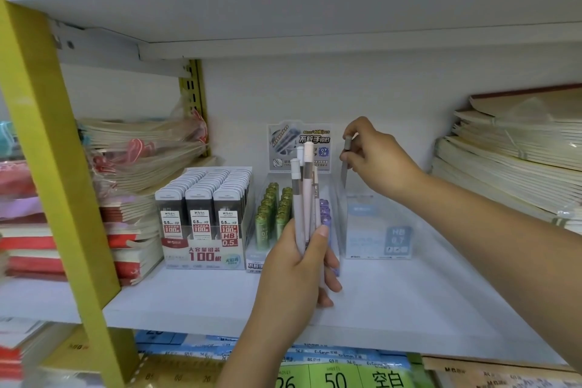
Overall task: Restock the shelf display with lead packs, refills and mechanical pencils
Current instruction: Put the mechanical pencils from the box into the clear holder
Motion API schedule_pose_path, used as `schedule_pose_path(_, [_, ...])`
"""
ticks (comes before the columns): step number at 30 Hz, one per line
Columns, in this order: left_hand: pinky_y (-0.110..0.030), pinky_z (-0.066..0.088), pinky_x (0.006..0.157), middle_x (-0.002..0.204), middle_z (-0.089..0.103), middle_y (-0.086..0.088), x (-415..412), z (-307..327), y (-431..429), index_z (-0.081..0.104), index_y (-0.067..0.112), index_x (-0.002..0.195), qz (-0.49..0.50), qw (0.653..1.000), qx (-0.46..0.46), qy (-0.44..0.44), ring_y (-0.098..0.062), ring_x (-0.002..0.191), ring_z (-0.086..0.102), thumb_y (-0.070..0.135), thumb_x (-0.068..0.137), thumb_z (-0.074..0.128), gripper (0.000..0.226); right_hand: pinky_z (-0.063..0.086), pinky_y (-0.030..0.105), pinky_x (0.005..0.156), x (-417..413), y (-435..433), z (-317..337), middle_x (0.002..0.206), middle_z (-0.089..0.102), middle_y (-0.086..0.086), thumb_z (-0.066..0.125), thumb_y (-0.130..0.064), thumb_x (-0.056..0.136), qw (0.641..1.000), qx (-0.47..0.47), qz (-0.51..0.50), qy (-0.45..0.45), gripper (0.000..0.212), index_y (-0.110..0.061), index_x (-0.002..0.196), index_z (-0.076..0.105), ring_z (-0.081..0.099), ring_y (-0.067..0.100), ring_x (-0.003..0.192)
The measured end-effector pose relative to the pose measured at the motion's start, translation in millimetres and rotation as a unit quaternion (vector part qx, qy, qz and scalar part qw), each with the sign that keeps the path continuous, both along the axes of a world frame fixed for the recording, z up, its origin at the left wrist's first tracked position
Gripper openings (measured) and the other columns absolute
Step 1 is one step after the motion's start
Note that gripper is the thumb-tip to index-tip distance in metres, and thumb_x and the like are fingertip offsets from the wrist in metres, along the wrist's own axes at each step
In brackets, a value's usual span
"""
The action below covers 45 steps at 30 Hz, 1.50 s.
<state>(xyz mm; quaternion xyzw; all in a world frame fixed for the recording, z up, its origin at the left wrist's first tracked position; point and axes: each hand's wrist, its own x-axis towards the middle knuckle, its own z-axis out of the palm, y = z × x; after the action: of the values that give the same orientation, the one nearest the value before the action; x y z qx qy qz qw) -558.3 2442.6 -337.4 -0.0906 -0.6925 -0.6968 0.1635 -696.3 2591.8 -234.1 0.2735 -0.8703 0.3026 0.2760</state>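
While the left hand (296, 268) stands in front of the white shelf (409, 299), its fingers and thumb are curled round a bundle of mechanical pencils (303, 192). The bundle is held upright, caps up. The barrels are pale pink and white, and the caps rise in front of the header card (299, 138) of the middle display.

The right hand (378, 161) is raised further back and to the right. Its thumb and fingertips pinch a single grey pencil (344, 172) near the capped end. This pencil hangs almost vertical, tip down, just above the open top of the clear display box (378, 230). The box stands on the shelf and carries an "HB 0.7" label on its front. Whether the tip has entered the box cannot be told.

Arrangement on the shelf, left to right:
- Lead pack carton (203, 224): three rows of dark packs marked "0.5 HB", apparently full.
- Middle display: green lead tubes (271, 214) in rows on the left; purple lead tubes (325, 211) on the right, partly hidden behind the held bundle.
- Clear display box: just beside the middle display.

Stacked notebooks (504, 161) lie at the right end of the shelf. Wrapped notebooks (135, 161) lie at the left, behind the yellow upright (41, 135).
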Motion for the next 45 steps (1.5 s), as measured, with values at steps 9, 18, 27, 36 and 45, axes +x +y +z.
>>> schedule_pose_path(9, [-0.025, 0.047, 0.042, 0.066, 0.066, -0.006, 0.6, 0.1, -1.5, 0.059, 0.021, 0.095, -0.005, 1.000, 0.004, -0.001, -0.016, 0.050, 0.060, 0.038, 0.100, 0.053, 0.019, 0.055, 0.044, 0.078, 1.1, 2.1, 0.3, 0.081, 0.060, -0.003, 0.053, -0.009, 0.094, 1.000, 0.005, -0.002, 0.000, 0.028, -0.019, 0.113, 0.035, 0.065, 0.024, 0.077])
schedule_pose_path(18, [-0.026, 0.049, 0.044, 0.067, 0.067, -0.005, 2.3, 1.2, -2.5, 0.059, 0.022, 0.097, -0.010, 1.000, -0.002, 0.000, -0.015, 0.051, 0.061, 0.041, 0.099, 0.053, 0.020, 0.054, 0.048, 0.078, 1.3, 1.1, -4.7, 0.085, 0.064, 0.005, 0.055, -0.010, 0.093, 1.000, -0.026, 0.012, 0.010, 0.024, -0.019, 0.109, 0.039, 0.065, 0.028, 0.078])
schedule_pose_path(27, [-0.025, 0.049, 0.044, 0.068, 0.067, -0.004, 1.1, 0.6, -2.8, 0.059, 0.023, 0.097, -0.012, 1.000, -0.003, 0.002, -0.014, 0.051, 0.061, 0.041, 0.099, 0.053, 0.019, 0.055, 0.046, 0.079, 0.4, -0.4, -5.3, 0.083, 0.064, 0.004, 0.055, -0.011, 0.093, 0.999, -0.037, 0.011, -0.011, 0.024, -0.022, 0.109, 0.041, 0.064, 0.027, 0.077])
schedule_pose_path(36, [-0.025, 0.048, 0.043, 0.072, 0.069, -0.010, 0.7, -1.0, -3.2, 0.060, 0.020, 0.097, -0.008, 1.000, 0.003, -0.007, -0.014, 0.051, 0.060, 0.040, 0.100, 0.053, 0.022, 0.052, 0.041, 0.075, 0.3, 0.7, -10.1, 0.084, 0.063, 0.005, 0.054, -0.012, 0.094, 0.998, -0.039, -0.025, 0.030, 0.028, -0.015, 0.118, 0.040, 0.064, 0.027, 0.078])
schedule_pose_path(45, [-0.024, 0.048, 0.044, 0.068, 0.068, -0.009, 1.8, -0.6, -2.9, 0.060, 0.016, 0.098, -0.004, 1.000, 0.000, -0.013, -0.014, 0.050, 0.060, 0.041, 0.099, 0.053, 0.026, 0.052, 0.043, 0.073, 1.8, -1.7, -11.9, 0.083, 0.061, 0.012, 0.051, -0.009, 0.095, 0.999, -0.013, -0.019, 0.045, 0.025, -0.011, 0.116, 0.039, 0.061, 0.032, 0.075])
